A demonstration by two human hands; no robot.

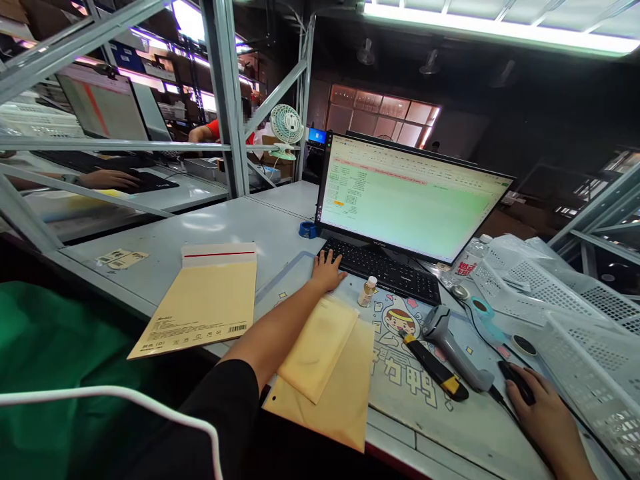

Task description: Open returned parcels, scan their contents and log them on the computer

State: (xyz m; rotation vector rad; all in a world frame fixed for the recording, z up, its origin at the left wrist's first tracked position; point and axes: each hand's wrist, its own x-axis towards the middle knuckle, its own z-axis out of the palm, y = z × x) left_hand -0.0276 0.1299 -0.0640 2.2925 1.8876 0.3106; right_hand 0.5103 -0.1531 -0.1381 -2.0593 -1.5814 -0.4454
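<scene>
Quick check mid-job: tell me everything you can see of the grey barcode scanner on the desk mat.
The grey plastic pistol-shaped barcode scanner lies on its side on the cartoon-printed desk mat, wide head away from the person, handle toward them. A dark cable seems to leave the handle's end. A yellow-and-black utility knife lies close along its left. The right hand covers a black computer mouse nearby and does not touch the scanner.
</scene>
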